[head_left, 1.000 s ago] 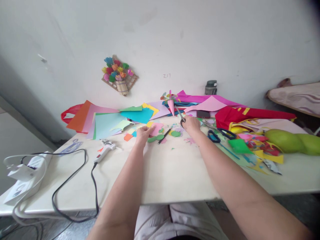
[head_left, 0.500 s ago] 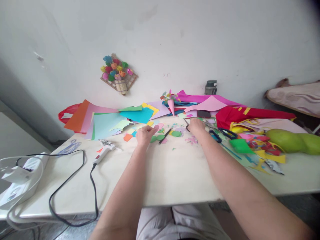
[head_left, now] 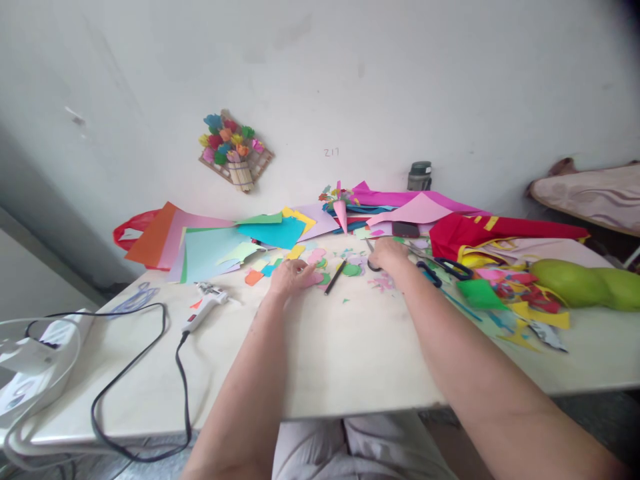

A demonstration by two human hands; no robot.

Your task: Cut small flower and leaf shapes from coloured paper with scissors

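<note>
My left hand [head_left: 291, 277] is low over the table with thumb and fingers curled together. A pink paper piece [head_left: 314, 279] shows at its fingertips, and green paper circles [head_left: 326, 277] lie just beyond. A black pen [head_left: 335, 277] rests to the right of that hand. My right hand [head_left: 391, 253] is closed round small scissors [head_left: 373, 267]; a blade and a dark handle loop stick out on its left side. The grip inside that hand is hidden. Pink paper scraps [head_left: 384, 283] lie below it.
At left are a glue gun [head_left: 206, 308], its looping cord and a power strip [head_left: 37, 373]. Coloured sheets [head_left: 210, 250] line the back. Larger scissors [head_left: 453, 268], scraps and a green fruit-shaped object [head_left: 570, 281] lie right. A paper flower cone [head_left: 341, 215] stands behind.
My left hand has come down onto the paper pieces, with the pink piece now lower at its fingertips. The pen has shifted slightly right. My right hand stays almost where it was.
</note>
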